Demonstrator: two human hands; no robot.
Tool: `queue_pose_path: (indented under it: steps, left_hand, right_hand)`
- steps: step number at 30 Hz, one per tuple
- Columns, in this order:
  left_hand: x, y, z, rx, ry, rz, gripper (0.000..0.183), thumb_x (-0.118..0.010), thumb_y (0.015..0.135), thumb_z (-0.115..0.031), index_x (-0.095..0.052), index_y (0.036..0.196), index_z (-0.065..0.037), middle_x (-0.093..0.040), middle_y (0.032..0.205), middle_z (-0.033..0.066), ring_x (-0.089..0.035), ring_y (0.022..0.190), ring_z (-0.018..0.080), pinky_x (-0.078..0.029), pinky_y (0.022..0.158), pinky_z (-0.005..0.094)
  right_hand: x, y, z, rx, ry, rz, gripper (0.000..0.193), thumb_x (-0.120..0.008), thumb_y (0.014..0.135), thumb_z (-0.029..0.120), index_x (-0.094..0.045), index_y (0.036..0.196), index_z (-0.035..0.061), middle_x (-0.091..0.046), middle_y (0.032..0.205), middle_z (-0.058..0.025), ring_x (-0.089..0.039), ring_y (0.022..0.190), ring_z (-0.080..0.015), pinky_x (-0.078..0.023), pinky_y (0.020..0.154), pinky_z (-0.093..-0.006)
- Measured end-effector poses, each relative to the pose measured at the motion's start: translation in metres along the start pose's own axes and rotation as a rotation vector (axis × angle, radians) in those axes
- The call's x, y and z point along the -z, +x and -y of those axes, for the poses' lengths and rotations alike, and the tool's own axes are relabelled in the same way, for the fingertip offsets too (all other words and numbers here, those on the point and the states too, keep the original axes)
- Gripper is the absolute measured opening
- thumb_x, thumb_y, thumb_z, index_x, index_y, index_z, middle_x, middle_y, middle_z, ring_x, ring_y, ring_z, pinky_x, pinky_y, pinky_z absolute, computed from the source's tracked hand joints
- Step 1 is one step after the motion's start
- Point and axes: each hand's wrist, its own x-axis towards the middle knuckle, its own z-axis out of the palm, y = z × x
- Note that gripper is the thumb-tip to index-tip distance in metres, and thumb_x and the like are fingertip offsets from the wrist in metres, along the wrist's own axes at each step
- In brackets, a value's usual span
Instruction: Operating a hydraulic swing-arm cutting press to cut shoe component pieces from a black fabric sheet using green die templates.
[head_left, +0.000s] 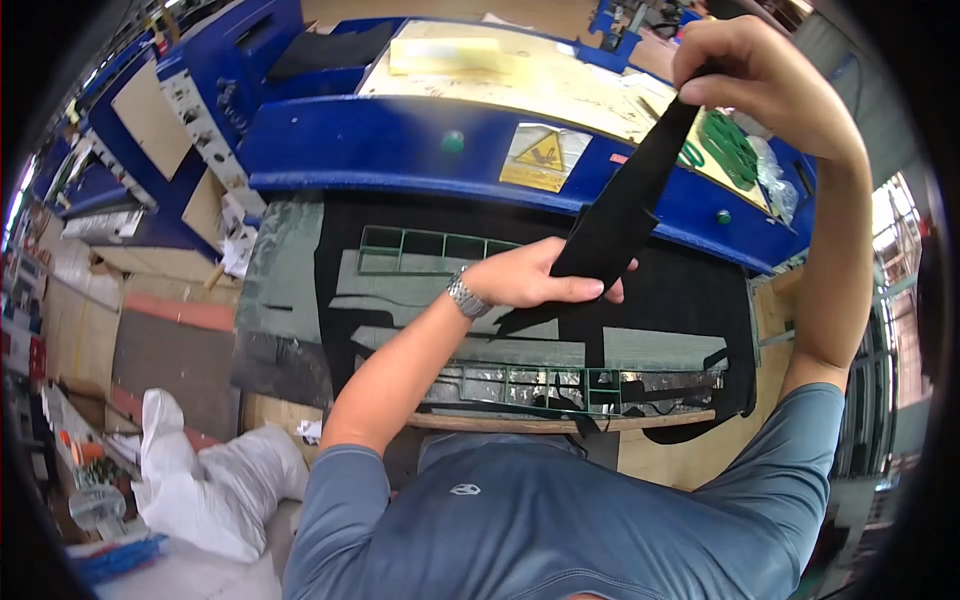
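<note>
Right hand [765, 75] pinches black strip [630, 195] up top, left hand [522, 276] clamps it lower. Strip partly blocks blue beam [370, 143]; left hand hides end of green frame [402, 250].

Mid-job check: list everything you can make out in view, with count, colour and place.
Black fabric piece: one, black, between both hands
Black sheet material: count unclear, black, on the worktable
Worktable: one, grey-green, before the person
Far divided frame: one, green, left of centre on the worktable
Near divided frame: one, green, near edge
Beam: one, blue, beyond the worktable
Buttons: two, green, on the beam
Warning label: one, yellow, on the beam
Block: one, yellow, beyond the beam
Sack: one, white, lower left
Watch: one, silver, left wrist
Background clutter: too indistinct to count
Left hand: one, bare, fabric's lower part
Right hand: one, bare, fabric's upper end
</note>
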Motion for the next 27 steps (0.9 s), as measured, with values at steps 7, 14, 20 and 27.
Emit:
queue_pose_path:
  steps: [7, 14, 20, 27]
  left_hand:
    - [-0.024, -0.003, 0.016, 0.119, 0.017, -0.237, 0.049, -0.076, 0.101, -0.032, -0.064, 0.137, 0.000, -0.077, 0.119, 0.0087, -0.071, 0.113, 0.0186, -0.054, 0.104, 0.0383]
    - [-0.081, -0.011, 0.088, 0.119, 0.044, -0.456, 0.042, -0.073, 0.104, -0.033, -0.072, 0.129, 0.001, -0.075, 0.129, 0.0096, -0.067, 0.121, 0.0185, -0.050, 0.109, 0.0358]
    - [-0.167, -0.060, 0.109, 0.308, 0.102, -0.915, 0.049, -0.066, 0.109, -0.039, -0.069, 0.133, 0.003, -0.076, 0.125, 0.0089, -0.066, 0.117, 0.0152, -0.051, 0.107, 0.0338]
    - [-0.333, -0.129, 0.115, 0.331, 0.354, -1.547, 0.045, -0.067, 0.109, -0.037, -0.071, 0.112, 0.007, -0.075, 0.093, 0.0057, -0.061, 0.091, 0.0075, -0.053, 0.085, 0.0322]
  right_hand:
    - [-0.036, 0.008, -0.110, 0.648, -0.068, -0.565, 0.015, -0.068, 0.105, 0.012, -0.069, 0.115, 0.0015, -0.065, 0.083, -0.0086, -0.070, 0.077, -0.0171, -0.059, 0.074, -0.0287]
    - [-0.050, -0.011, -0.145, 0.369, 0.241, -0.241, 0.015, -0.060, 0.112, 0.020, -0.064, 0.111, 0.0059, -0.062, 0.084, -0.0102, -0.068, 0.065, -0.0134, -0.055, 0.056, -0.0199]
    - [-0.050, -0.016, -0.035, 0.965, 0.282, -0.324, 0.003, -0.066, 0.100, 0.001, -0.065, 0.097, 0.0005, -0.067, 0.080, -0.0134, -0.070, 0.061, -0.0142, -0.051, 0.054, -0.0223]
    - [-0.062, -0.054, 0.129, 1.388, 0.443, 0.058, 0.011, -0.064, 0.085, -0.016, -0.062, 0.085, -0.0050, -0.065, 0.069, -0.0097, -0.073, 0.063, -0.0166, -0.055, 0.058, -0.0258]
